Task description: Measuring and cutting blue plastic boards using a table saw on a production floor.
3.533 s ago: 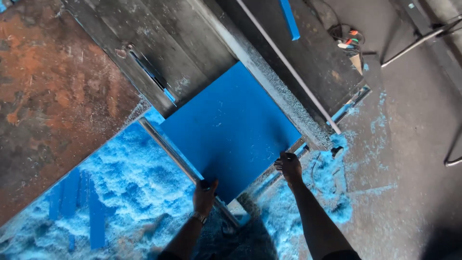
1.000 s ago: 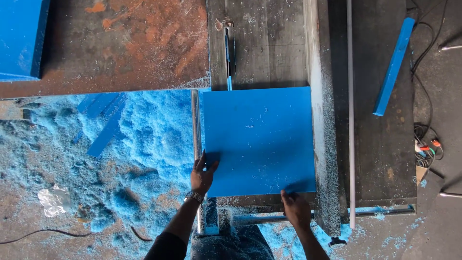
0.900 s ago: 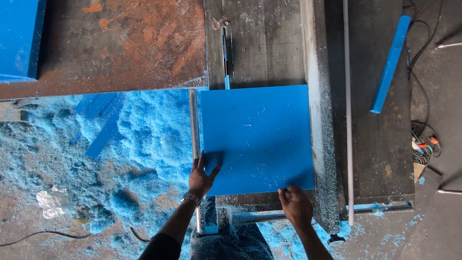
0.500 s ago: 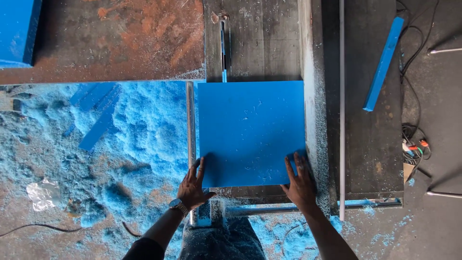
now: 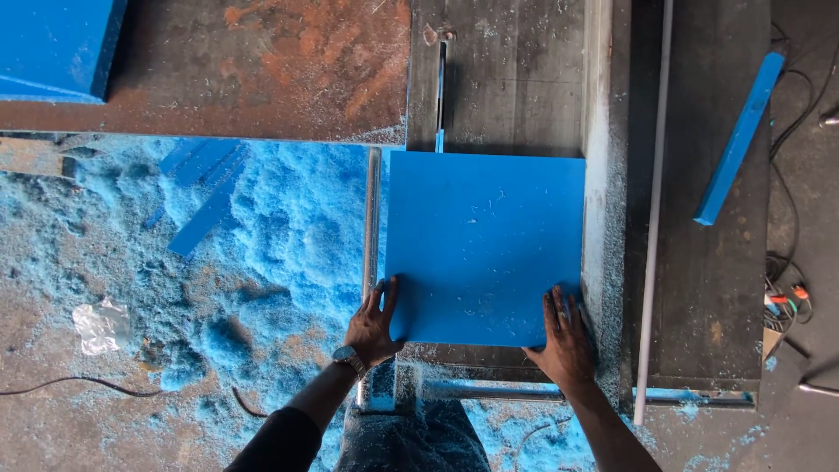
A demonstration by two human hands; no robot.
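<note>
A square blue plastic sheet lies flat on a dark saw table, its far edge at the blade slot. My left hand presses on the sheet's near left corner, fingers spread, a watch on the wrist. My right hand lies flat on the near right corner, beside the grey fence that the sheet's right edge runs along.
Blue shavings cover the floor at left, with blue offcut strips on them. A rusty plate and a blue block lie at top left. A white rod, a blue strip and cables are at right.
Both hands have settled flat on the sheet's near corners, and the sheet has slid forward against the blade slot. Earlier the view was tilted; it is now square over the table.
</note>
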